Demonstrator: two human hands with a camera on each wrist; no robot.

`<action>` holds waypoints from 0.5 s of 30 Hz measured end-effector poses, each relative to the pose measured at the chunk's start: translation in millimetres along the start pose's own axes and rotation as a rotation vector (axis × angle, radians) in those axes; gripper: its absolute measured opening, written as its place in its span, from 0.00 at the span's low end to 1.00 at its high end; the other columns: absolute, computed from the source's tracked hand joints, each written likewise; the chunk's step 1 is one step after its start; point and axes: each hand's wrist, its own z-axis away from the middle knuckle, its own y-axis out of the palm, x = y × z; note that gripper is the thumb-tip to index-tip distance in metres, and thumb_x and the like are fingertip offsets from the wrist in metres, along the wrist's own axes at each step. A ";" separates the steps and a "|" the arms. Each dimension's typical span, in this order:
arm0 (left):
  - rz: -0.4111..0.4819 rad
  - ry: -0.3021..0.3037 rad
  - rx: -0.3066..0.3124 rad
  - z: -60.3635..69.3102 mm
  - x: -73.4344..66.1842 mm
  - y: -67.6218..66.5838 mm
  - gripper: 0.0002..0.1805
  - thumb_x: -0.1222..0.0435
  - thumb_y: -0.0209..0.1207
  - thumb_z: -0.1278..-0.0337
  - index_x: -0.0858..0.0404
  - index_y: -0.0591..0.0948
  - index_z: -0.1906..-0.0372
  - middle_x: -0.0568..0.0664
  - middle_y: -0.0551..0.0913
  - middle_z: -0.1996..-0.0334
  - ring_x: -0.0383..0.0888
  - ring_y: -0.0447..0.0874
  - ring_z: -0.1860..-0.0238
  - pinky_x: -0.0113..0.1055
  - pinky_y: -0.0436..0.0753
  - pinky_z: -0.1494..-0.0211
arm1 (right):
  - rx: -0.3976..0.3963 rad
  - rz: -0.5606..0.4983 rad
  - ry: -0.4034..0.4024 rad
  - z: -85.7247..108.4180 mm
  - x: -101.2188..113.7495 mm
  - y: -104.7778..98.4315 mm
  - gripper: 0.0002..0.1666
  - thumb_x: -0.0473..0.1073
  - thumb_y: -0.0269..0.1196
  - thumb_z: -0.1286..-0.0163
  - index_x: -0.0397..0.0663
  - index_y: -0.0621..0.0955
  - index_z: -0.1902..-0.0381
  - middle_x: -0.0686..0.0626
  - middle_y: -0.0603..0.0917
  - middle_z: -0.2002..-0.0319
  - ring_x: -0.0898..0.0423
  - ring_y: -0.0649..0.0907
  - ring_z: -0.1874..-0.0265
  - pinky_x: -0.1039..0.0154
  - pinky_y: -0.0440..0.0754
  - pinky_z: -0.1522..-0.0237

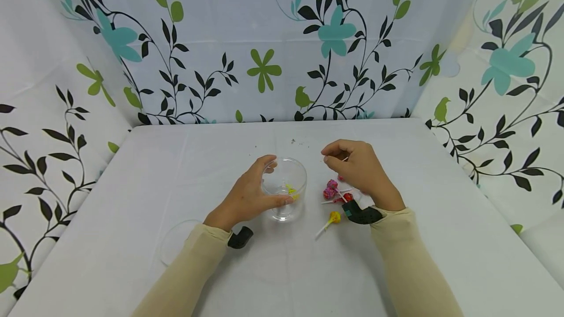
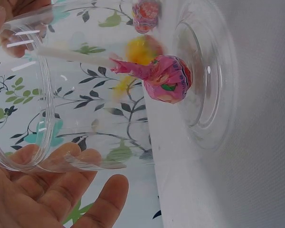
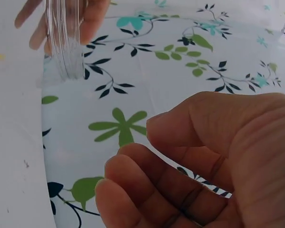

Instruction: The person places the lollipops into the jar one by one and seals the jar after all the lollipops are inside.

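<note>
A clear plastic cup (image 1: 285, 216) stands upright on the table, the left hand (image 1: 251, 192) gripping its sides between thumb and fingers. Small yellow bits show through the cup in the head view. A pink-wrapped lollipop (image 2: 167, 80) appears through the cup wall in the left wrist view; whether it is inside or behind, I cannot tell. To the cup's right, the right hand (image 1: 359, 168) hovers above several lollipops, fingers loosely curled. In the right wrist view, a gap separates the thumb from the fingers of the right hand (image 3: 190, 161), with nothing visible between them.
Right of the cup lie a pink-purple lollipop (image 1: 330, 189), a red one (image 1: 348, 197) and a yellow one (image 1: 335, 217). A clear round lid (image 1: 166, 238) lies partly behind the left forearm. Small dark specks dot the table's far part. Patterned cloth surrounds the table.
</note>
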 end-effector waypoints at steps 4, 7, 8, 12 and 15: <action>-0.001 -0.003 0.003 0.0 -0.1 0.0 0.57 0.42 0.78 0.54 0.53 0.61 0.22 0.52 0.76 0.30 0.50 0.72 0.29 0.55 0.76 0.30 | -0.004 0.038 0.092 -0.3 -10.8 -13.7 0.09 0.39 0.65 0.26 0.44 0.89 0.53 0.44 0.90 0.57 0.50 0.85 0.60 0.62 0.83 0.61; -0.004 -0.008 0.010 0.4 -0.7 0.0 0.57 0.42 0.77 0.52 0.53 0.60 0.21 0.53 0.75 0.30 0.51 0.72 0.29 0.56 0.76 0.30 | 0.012 0.067 0.157 -0.3 -20.5 -22.8 0.11 0.41 0.64 0.25 0.43 0.88 0.51 0.42 0.89 0.55 0.47 0.85 0.59 0.60 0.83 0.58; -0.004 -0.011 0.012 0.5 -0.9 -0.1 0.57 0.42 0.77 0.52 0.53 0.60 0.21 0.53 0.75 0.29 0.52 0.72 0.29 0.56 0.76 0.30 | 0.018 0.078 0.177 -0.4 -23.8 -25.3 0.11 0.41 0.64 0.24 0.43 0.88 0.51 0.42 0.89 0.55 0.47 0.85 0.59 0.61 0.83 0.57; 0.000 -0.017 0.015 0.6 -0.8 -0.1 0.57 0.42 0.77 0.52 0.52 0.60 0.21 0.52 0.75 0.30 0.52 0.71 0.29 0.56 0.76 0.30 | 0.051 0.119 0.242 -0.8 -38.6 -31.5 0.12 0.42 0.64 0.25 0.42 0.88 0.51 0.41 0.88 0.55 0.48 0.84 0.62 0.62 0.83 0.60; 0.004 -0.017 0.014 0.4 -0.2 0.2 0.57 0.41 0.77 0.52 0.51 0.60 0.21 0.50 0.75 0.30 0.51 0.71 0.29 0.54 0.76 0.30 | 0.107 0.143 0.309 -0.7 -47.6 -33.5 0.14 0.43 0.64 0.26 0.40 0.87 0.50 0.41 0.88 0.55 0.47 0.84 0.63 0.62 0.84 0.61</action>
